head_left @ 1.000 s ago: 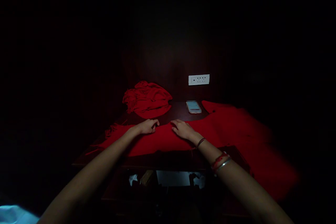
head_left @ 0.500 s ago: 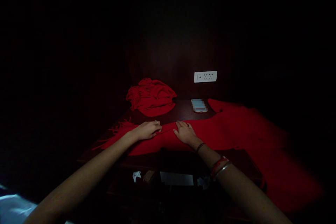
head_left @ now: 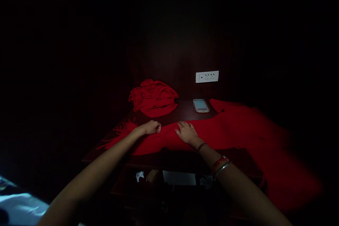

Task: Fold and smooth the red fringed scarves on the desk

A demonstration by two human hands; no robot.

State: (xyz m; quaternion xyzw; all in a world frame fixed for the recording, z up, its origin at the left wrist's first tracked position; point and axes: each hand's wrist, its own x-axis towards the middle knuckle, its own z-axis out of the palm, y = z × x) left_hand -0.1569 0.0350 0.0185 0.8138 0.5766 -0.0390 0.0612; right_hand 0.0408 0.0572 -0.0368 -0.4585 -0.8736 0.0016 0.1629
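Note:
A long red scarf (head_left: 203, 136) lies stretched across the dark tabletop, its fringed end at the left and its other end hanging over the right edge. My left hand (head_left: 152, 127) is closed at the scarf's far edge near the fringe; the fingertips are curled under and mostly hidden. A shallow crease runs through the cloth between my hands. Flat on the middle of the scarf rests my right hand (head_left: 187, 132), fingers stretched out and pointing away from me.
A second red fringed cloth (head_left: 156, 99) lies bunched at the back left. Behind the scarf is a phone (head_left: 200, 106), below a white wall socket (head_left: 207, 76). Under the tabletop, a shelf (head_left: 129, 183) holds a crumpled white piece (head_left: 139, 176) and a pale flat item (head_left: 179, 178).
My left hand has turned and curled into more of a fist, shifting slightly left and away from me. My right hand stays nearly in place on the scarf.

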